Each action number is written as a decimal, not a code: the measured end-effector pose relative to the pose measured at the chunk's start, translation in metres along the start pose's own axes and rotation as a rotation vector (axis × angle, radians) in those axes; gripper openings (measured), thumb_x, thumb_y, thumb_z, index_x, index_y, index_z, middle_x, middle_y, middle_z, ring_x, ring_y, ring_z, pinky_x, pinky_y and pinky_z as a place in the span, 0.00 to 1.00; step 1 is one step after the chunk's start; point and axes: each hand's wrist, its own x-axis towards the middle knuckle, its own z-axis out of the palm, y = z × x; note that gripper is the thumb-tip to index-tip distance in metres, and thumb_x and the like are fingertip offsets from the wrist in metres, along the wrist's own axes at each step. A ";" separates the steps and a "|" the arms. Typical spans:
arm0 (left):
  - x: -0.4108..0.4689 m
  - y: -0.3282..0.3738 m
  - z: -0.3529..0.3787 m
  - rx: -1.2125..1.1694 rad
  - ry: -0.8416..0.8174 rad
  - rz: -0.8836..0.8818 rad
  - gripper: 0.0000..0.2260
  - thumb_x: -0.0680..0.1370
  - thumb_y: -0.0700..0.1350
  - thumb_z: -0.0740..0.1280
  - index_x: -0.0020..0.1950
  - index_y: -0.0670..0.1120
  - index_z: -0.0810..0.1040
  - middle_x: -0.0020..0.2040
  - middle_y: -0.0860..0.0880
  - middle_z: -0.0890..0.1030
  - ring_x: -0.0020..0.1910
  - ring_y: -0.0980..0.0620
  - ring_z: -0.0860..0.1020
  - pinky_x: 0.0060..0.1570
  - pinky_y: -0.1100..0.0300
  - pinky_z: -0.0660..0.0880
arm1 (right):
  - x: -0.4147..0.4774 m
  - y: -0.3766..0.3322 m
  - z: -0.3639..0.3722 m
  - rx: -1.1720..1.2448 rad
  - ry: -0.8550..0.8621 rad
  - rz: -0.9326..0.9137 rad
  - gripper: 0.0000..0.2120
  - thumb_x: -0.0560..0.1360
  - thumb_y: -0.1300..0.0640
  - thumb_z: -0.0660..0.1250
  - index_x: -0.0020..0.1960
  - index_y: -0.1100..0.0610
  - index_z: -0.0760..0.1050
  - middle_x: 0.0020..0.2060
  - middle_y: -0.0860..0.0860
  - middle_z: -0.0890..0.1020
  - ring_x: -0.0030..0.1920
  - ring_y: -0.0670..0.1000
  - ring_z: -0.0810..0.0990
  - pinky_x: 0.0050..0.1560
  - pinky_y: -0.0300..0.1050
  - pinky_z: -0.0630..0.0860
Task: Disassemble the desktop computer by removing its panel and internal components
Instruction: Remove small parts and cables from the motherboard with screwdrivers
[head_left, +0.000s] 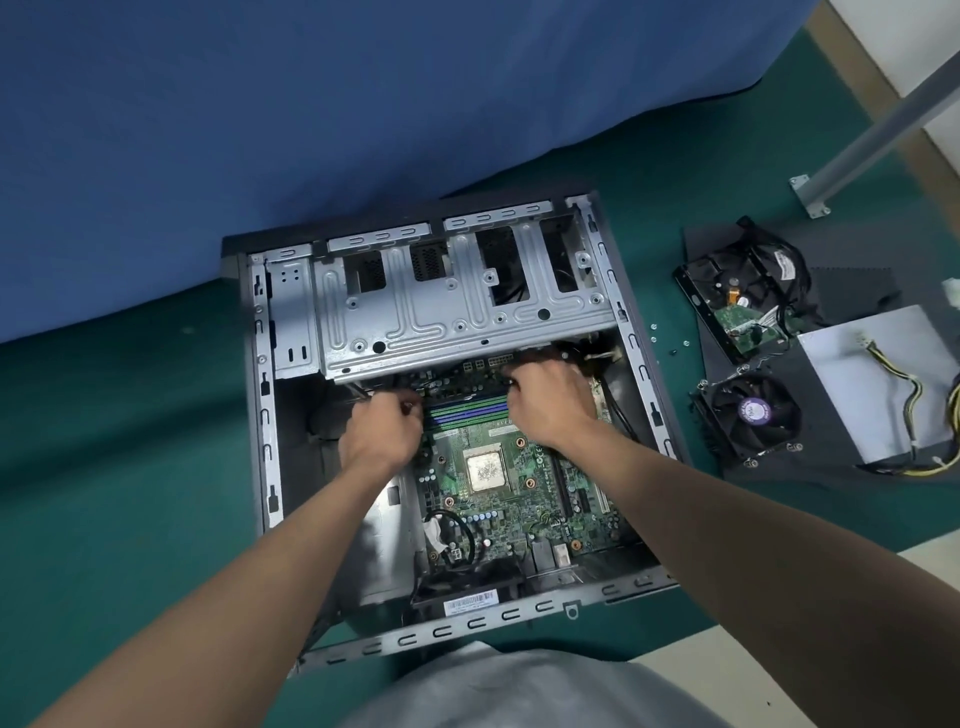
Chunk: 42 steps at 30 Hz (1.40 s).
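Desktop computer case (266, 415), grey steel, is laid open on a green mat (130, 441); a green motherboard (519, 499) is exposed below a ribbed drive cage (457, 312). Left hand (382, 431) and right hand (545, 405) are set at the board's far edge with fingers curled; what is clamped cannot be told. Hard drive (727, 306), black fan (753, 415) and power supply (872, 384) are laid well apart, rightward.
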 end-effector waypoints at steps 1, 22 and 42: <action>-0.002 0.000 0.000 0.006 -0.008 0.011 0.12 0.80 0.48 0.63 0.62 0.56 0.78 0.52 0.44 0.81 0.51 0.42 0.79 0.53 0.50 0.76 | 0.001 -0.001 -0.001 -0.062 -0.030 -0.053 0.15 0.76 0.62 0.63 0.61 0.53 0.77 0.33 0.47 0.76 0.37 0.50 0.77 0.56 0.49 0.75; -0.025 0.025 0.021 0.387 -0.023 0.304 0.20 0.78 0.46 0.64 0.70 0.48 0.71 0.70 0.45 0.72 0.69 0.43 0.68 0.66 0.51 0.68 | -0.097 0.094 -0.132 0.881 0.391 0.037 0.02 0.75 0.58 0.68 0.44 0.53 0.77 0.35 0.47 0.81 0.35 0.43 0.78 0.35 0.37 0.73; -0.025 0.029 0.035 0.356 -0.216 0.342 0.14 0.80 0.49 0.65 0.64 0.47 0.76 0.59 0.43 0.80 0.54 0.43 0.78 0.53 0.54 0.75 | -0.087 0.127 0.000 0.135 0.094 0.615 0.14 0.80 0.62 0.50 0.65 0.59 0.63 0.56 0.64 0.78 0.56 0.66 0.76 0.51 0.54 0.72</action>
